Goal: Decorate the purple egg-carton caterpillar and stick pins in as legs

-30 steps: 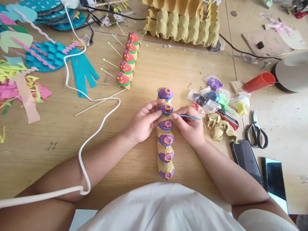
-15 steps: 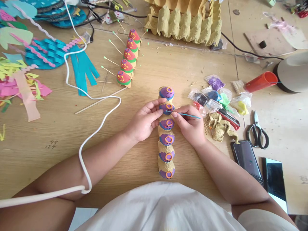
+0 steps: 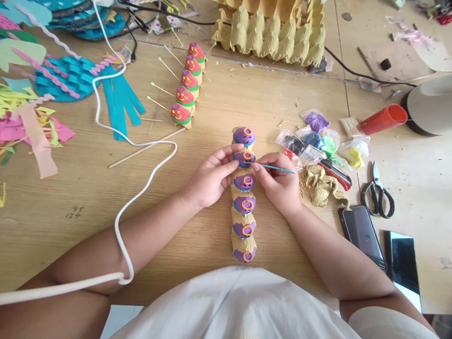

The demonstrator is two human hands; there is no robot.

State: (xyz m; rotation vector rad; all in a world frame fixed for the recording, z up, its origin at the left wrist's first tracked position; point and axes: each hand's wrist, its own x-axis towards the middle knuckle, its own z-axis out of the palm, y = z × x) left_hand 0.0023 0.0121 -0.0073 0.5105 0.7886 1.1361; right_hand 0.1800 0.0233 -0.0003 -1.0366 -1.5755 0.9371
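Observation:
A strip of egg carton [image 3: 244,219] lies lengthwise on the table in front of me, its several bumps coated with purple clay, blue edging and orange rings. My left hand [image 3: 211,178] grips it from the left at the second bump from the far end, thumb and fingers on its side. My right hand [image 3: 281,184] pinches a thin blue stick-like tool [image 3: 277,168]. The tool's tip points left and meets the face of that same bump; whether it presses in is too small to tell. Small dark and pink marks show on some bumps.
Bagged clay [image 3: 317,121], a box cutter [image 3: 335,174], carton scraps [image 3: 319,186], scissors [image 3: 377,193] and two phones [image 3: 363,235] lie to the right. A red-and-green carton strip [image 3: 185,96] stands farther back, near an egg tray [image 3: 275,35]. A white cable [image 3: 151,179] crosses my left arm.
Both hands keep almost the same place on the strip and tool. The view has shifted very slightly; nothing has been picked up or let go.

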